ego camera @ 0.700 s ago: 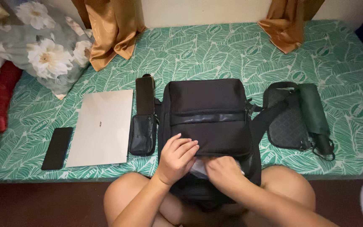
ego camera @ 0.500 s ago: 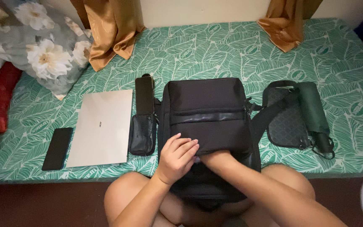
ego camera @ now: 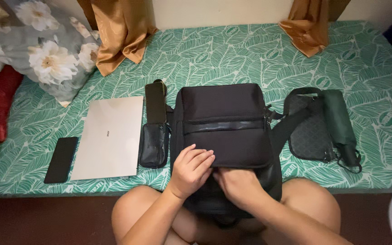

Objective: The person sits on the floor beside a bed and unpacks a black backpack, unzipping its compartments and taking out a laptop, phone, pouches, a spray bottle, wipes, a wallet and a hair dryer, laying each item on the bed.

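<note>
At lower centre, the left hand (ego camera: pixel 190 172) lies flat on the black backpack (ego camera: pixel 224 124); the right hand (ego camera: pixel 237 184), fingers curled, grips its near edge.

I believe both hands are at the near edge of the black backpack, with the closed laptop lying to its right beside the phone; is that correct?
Not quite: the laptop lies to the left of the backpack, beside the phone, as the head view shows. Both the left hand and right hand are indeed at the backpack's near edge.
</note>
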